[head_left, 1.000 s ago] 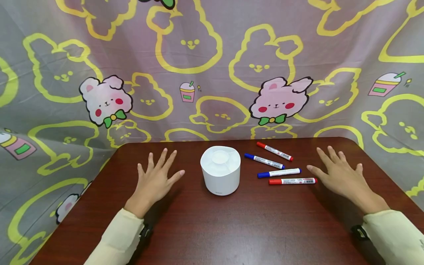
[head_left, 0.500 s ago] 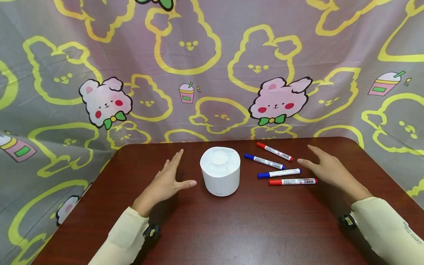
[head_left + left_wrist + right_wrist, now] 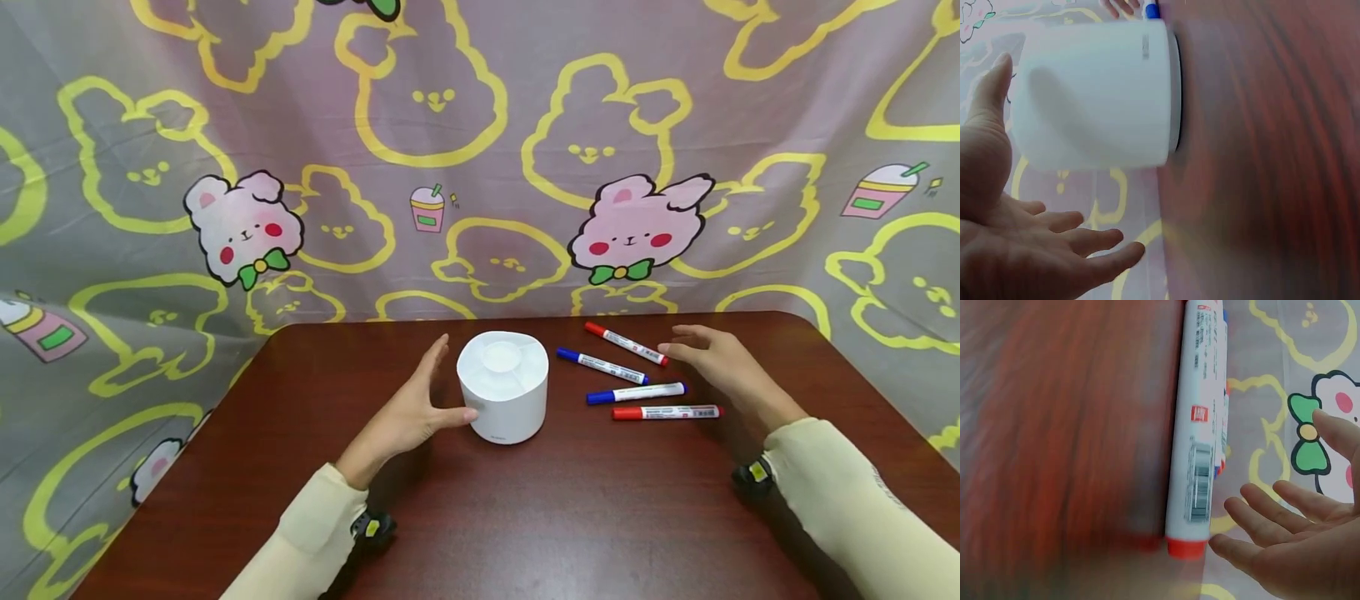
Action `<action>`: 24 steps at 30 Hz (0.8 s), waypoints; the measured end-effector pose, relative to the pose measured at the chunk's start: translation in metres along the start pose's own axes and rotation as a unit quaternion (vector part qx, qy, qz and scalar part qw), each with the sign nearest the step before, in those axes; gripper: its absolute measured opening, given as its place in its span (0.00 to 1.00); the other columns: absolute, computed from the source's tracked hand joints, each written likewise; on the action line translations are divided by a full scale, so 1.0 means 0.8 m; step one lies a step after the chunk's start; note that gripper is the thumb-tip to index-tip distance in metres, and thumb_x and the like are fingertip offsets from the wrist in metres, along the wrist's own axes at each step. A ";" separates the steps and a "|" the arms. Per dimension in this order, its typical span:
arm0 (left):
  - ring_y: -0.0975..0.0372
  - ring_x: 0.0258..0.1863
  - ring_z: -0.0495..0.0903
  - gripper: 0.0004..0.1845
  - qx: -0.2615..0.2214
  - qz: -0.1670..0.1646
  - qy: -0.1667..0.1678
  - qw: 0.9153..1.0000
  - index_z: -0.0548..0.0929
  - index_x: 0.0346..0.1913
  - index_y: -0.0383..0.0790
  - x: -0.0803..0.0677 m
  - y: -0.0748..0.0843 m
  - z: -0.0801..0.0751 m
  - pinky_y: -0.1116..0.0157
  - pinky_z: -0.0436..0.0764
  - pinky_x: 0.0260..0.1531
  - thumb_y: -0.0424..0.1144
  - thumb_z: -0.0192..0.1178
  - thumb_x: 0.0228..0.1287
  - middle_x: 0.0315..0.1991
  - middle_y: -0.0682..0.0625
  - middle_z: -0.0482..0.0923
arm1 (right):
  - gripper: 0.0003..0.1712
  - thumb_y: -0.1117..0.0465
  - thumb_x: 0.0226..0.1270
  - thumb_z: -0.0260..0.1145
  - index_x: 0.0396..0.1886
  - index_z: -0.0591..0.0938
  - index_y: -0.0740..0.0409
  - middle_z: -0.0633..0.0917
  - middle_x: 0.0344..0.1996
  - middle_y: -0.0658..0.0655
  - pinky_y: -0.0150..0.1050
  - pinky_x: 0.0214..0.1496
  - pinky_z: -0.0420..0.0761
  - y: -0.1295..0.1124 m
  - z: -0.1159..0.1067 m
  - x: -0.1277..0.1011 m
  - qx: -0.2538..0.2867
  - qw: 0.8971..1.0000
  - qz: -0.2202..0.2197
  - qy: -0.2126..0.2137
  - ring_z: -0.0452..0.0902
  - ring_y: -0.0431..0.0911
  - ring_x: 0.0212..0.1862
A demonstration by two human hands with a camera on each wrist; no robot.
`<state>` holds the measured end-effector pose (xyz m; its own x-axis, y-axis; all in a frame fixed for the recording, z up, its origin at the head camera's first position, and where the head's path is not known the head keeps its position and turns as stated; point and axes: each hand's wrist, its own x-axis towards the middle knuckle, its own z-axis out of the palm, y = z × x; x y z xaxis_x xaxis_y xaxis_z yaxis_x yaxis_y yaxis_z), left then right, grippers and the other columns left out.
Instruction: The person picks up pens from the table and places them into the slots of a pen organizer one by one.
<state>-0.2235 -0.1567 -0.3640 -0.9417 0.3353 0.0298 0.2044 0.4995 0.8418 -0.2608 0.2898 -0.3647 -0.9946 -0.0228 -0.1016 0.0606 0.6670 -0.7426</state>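
A white rounded container (image 3: 504, 408) with a divided top stands upright on the table. My left hand (image 3: 405, 417) is at its left side, fingers spread and thumb stretched across its front in the head view; the left wrist view shows a gap between palm and container (image 3: 1097, 94). To the right lie two red markers, the far one (image 3: 626, 343) and the near one (image 3: 666, 412), with two blue markers (image 3: 602, 365) between them. My right hand (image 3: 723, 371) hovers above their right ends, fingers loosely bent, thumb by the far red marker's end. It holds nothing.
The dark brown wooden table (image 3: 570, 508) has rounded far corners. Behind it hangs a patterned curtain (image 3: 480, 183) with cartoon animals. Black wrist straps (image 3: 752, 475) show under both sleeves.
Both hands have come inward from the sides. My left has reached the container's side, and my right has moved left over the markers' ends. The container and markers stay put.
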 end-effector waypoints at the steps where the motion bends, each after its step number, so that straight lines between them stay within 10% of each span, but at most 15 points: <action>1: 0.47 0.86 0.45 0.67 -0.010 0.005 0.002 1.000 0.40 0.86 0.51 0.002 0.000 0.004 0.40 0.51 0.81 0.45 0.81 0.57 0.87 0.45 0.43 | 0.52 0.35 0.75 0.62 0.82 0.59 0.65 0.64 0.77 0.75 0.74 0.75 0.59 -0.001 0.001 0.002 0.015 1.000 0.005 -0.002 0.55 0.73 0.77; 14: 0.49 0.84 0.53 0.67 -0.163 0.040 -0.001 0.986 0.38 0.86 0.46 0.022 0.006 0.032 0.46 0.57 0.81 0.29 0.79 0.55 0.85 0.42 0.47 | 0.40 0.53 0.79 0.63 0.80 0.63 0.69 0.71 0.73 0.75 0.70 0.78 0.59 -0.008 0.032 0.035 0.092 0.996 0.018 0.000 0.60 0.69 0.77; 24: 0.48 0.76 0.64 0.66 -0.141 0.031 0.012 0.990 0.42 0.86 0.50 0.026 0.006 0.036 0.44 0.57 0.79 0.32 0.80 0.55 0.81 0.42 0.56 | 0.33 0.61 0.77 0.62 0.76 0.68 0.71 0.78 0.67 0.74 0.64 0.76 0.67 -0.015 0.047 0.055 0.101 0.994 0.042 0.015 0.70 0.64 0.70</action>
<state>-0.2341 -0.1243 -0.3749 -0.9365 0.3376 0.0952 0.1819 0.2355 0.9547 -0.3018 0.2530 -0.3848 -0.9871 0.0518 -0.1515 0.1569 0.5026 -0.8502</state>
